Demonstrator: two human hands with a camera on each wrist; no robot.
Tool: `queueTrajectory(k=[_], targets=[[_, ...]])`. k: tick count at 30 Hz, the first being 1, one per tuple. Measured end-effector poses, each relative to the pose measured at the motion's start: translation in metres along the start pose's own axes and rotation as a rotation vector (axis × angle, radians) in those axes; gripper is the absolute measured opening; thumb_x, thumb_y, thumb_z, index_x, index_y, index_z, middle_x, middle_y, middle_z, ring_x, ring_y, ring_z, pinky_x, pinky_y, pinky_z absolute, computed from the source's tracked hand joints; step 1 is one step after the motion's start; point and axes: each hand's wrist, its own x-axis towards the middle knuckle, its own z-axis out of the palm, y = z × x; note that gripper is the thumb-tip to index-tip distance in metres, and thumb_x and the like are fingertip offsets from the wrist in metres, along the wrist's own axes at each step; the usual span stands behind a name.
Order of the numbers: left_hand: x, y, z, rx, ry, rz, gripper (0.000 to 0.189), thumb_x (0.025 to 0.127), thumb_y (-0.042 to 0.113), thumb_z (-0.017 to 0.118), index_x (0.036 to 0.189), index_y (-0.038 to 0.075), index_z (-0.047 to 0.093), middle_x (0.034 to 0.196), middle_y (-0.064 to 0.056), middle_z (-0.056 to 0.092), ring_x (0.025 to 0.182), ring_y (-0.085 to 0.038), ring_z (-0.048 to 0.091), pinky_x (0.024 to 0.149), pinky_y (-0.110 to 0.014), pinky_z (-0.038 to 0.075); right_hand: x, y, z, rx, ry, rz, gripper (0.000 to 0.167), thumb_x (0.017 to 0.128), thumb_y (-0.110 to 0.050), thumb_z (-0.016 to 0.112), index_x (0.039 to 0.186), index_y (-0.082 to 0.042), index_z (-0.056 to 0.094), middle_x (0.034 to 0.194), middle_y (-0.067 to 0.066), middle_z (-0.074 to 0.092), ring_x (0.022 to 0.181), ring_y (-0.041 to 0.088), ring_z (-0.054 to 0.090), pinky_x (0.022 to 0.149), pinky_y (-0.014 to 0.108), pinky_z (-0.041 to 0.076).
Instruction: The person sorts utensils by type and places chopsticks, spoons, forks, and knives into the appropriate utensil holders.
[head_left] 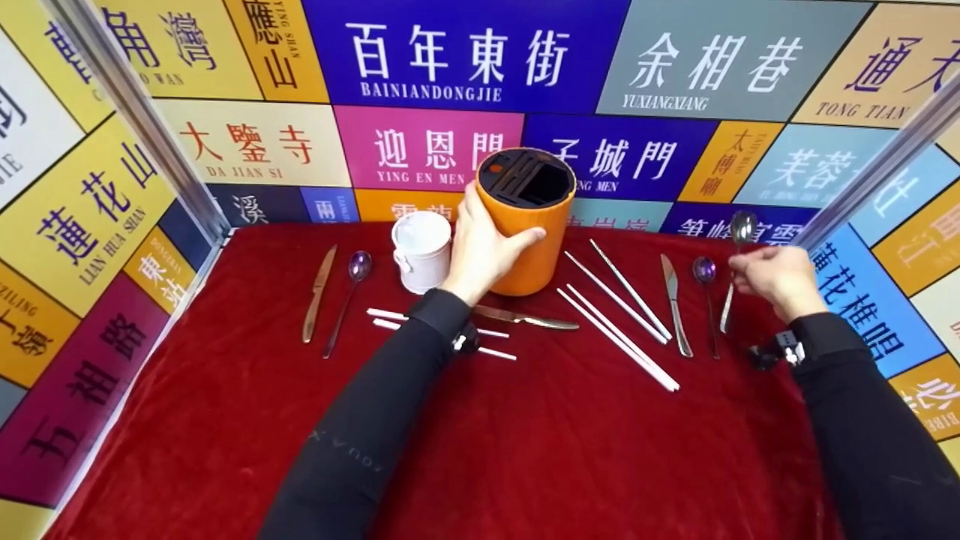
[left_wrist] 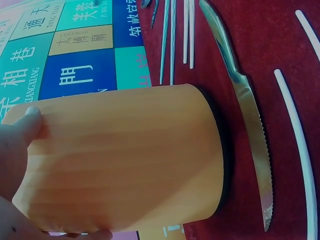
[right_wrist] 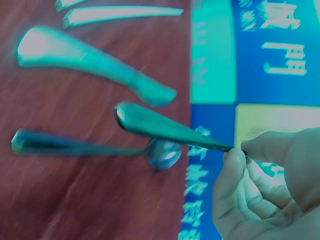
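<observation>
My left hand (head_left: 484,251) grips an orange cylindrical utensil holder (head_left: 536,240) from its left side, thumb across the front. Black slots and one larger opening fill its top. At the right, my right hand (head_left: 780,277) pinches a silver spoon (head_left: 743,225) by its neck, bowl up and handle hanging down. In the right wrist view the spoon's handle (right_wrist: 160,122) points away from the fingertips; its bowl is hidden there. Beside it on the cloth lie a purple-tinted spoon (head_left: 704,271) and a table knife (head_left: 673,300).
Left of the holder stands a white lidded pot (head_left: 424,262). Another knife (head_left: 320,292) and spoon (head_left: 358,270) lie further left. A serrated knife (left_wrist: 252,115) and white sticks (head_left: 622,341) lie before the holder. Metal chopsticks (head_left: 626,289) lie right. Printed panels (head_left: 435,60) enclose the red cloth (head_left: 562,450).
</observation>
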Motion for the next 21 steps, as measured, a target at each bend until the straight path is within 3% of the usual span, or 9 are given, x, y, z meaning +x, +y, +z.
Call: queueTrajectory(k=[5, 9, 14, 21], targets=[[0.002, 0.0, 0.0, 0.006, -0.003, -0.003, 0.132, 0.081, 0.057, 0.096, 0.175, 0.013, 0.015, 0.171, -0.018, 0.041, 0.155, -0.032, 0.05, 0.133, -0.044, 0.04, -0.014, -0.043, 0.0, 0.063, 0.034, -0.077, 0.047, 0.108, -0.034, 0.072, 0.14, -0.001, 0.067, 0.08, -0.02, 0.076, 0.078, 0.001, 0.078, 0.077, 0.017, 0.064], [0.002, 0.0, 0.0, 0.014, -0.005, -0.012, 0.132, 0.081, 0.058, 0.095, 0.175, 0.013, 0.014, 0.171, -0.018, 0.041, 0.155, -0.031, 0.049, 0.133, -0.044, 0.04, -0.028, -0.084, 0.003, 0.129, 0.07, -0.168, 0.043, 0.106, -0.035, 0.076, 0.136, -0.004, 0.072, 0.084, -0.018, 0.078, 0.078, 0.002, 0.076, 0.077, 0.018, 0.064], [0.001, -0.001, 0.0, 0.0, -0.006, -0.008, 0.132, 0.081, 0.059, 0.095, 0.175, 0.014, 0.014, 0.171, -0.017, 0.041, 0.154, -0.03, 0.05, 0.133, -0.043, 0.04, -0.048, -0.139, 0.013, 0.283, 0.124, -0.326, 0.023, 0.103, -0.026, 0.08, 0.118, -0.009, 0.082, 0.086, -0.009, 0.081, 0.075, 0.007, 0.077, 0.075, 0.018, 0.064], [0.0, -0.002, 0.0, -0.002, -0.006, -0.012, 0.132, 0.082, 0.058, 0.094, 0.176, 0.013, 0.013, 0.173, -0.017, 0.039, 0.156, -0.031, 0.049, 0.134, -0.044, 0.039, -0.086, -0.211, 0.043, 0.473, 0.238, -0.577, 0.021, 0.099, -0.016, 0.083, 0.113, 0.0, 0.082, 0.086, -0.004, 0.082, 0.069, 0.011, 0.076, 0.072, 0.021, 0.065]])
